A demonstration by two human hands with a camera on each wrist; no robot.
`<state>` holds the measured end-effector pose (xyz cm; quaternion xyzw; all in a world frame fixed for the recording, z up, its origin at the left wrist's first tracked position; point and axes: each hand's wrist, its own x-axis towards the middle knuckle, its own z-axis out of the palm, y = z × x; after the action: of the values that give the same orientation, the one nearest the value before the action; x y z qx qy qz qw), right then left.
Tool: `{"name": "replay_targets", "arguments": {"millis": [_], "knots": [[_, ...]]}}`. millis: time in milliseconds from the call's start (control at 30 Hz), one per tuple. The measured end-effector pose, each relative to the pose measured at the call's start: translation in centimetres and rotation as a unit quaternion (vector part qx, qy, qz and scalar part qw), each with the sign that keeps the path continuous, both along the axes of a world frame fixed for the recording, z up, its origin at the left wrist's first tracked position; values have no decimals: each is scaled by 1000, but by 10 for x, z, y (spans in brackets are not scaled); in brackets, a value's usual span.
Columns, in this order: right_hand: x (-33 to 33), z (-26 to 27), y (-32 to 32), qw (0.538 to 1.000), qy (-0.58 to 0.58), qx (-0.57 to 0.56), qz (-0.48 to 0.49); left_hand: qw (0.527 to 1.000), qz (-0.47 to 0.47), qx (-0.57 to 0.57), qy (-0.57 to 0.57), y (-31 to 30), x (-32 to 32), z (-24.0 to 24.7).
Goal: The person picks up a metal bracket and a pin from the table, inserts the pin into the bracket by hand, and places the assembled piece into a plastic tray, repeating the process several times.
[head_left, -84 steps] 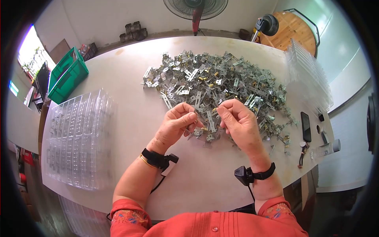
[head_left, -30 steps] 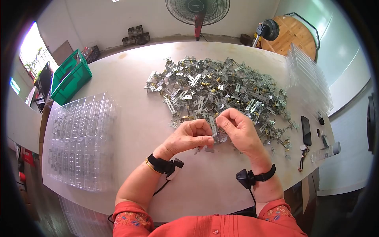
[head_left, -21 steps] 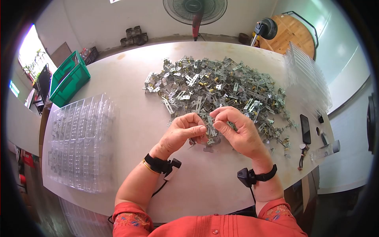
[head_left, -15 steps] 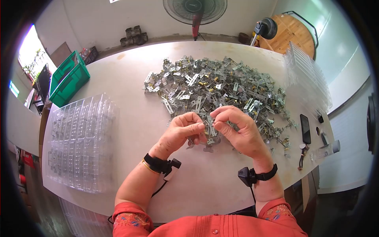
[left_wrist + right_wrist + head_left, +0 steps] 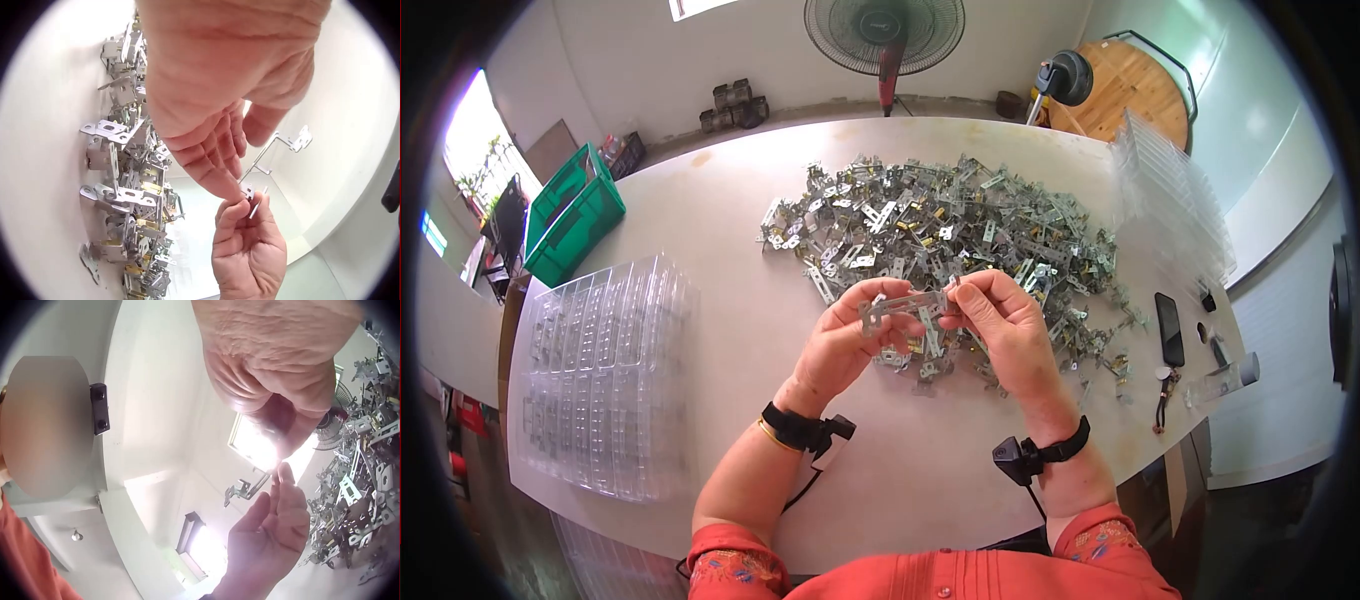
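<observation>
A long flat metal bracket (image 5: 890, 312) with a wider, holed end spans between both hands, in front of a heap of similar metal brackets (image 5: 960, 215). My left hand (image 5: 835, 335) holds it between thumb and fingers at the left. At its other end, my right hand (image 5: 1005, 320) pinches with thumb and forefinger. The left wrist view shows the bracket (image 5: 302, 139) reaching out past the left thumb, and a small slotted metal part (image 5: 248, 190) at the right fingertips (image 5: 232, 211). In the right wrist view, the right hand (image 5: 281, 381) partly hides the pinched end.
Stacked clear plastic trays (image 5: 595, 375) stand at the left, with a green crate (image 5: 575, 220) behind them. More clear trays (image 5: 1170, 205) lean at the right. Near the right edge lie a phone (image 5: 1169, 330) and a clear bottle (image 5: 1228, 377). A fan (image 5: 885, 35) stands beyond the table.
The left hand has turned and its fingers have opened up, bringing the bracket into plain sight between the hands. Half a second ago little of it showed. The head view has shifted slightly.
</observation>
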<state>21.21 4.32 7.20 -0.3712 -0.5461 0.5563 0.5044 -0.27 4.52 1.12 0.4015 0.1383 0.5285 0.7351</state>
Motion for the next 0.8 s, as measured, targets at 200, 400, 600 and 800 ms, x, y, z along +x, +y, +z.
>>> {"name": "replay_targets", "arguments": {"millis": [200, 400, 600, 800], "knots": [[-3, -12, 4, 997, 56, -51, 19, 998, 57, 18, 26, -2, 5, -2], [-1, -10, 3, 992, -118, 41, -35, 994, 83, 53, 41, 4, 0, -6], [-5, 9, -11, 995, -99, 27, -6, 996, 44, -5, 77, -1, 2, 1], [-9, 6, -14, 984, -155, 87, -27, 991, 37, -26, 124, -7, 3, 11]]}}
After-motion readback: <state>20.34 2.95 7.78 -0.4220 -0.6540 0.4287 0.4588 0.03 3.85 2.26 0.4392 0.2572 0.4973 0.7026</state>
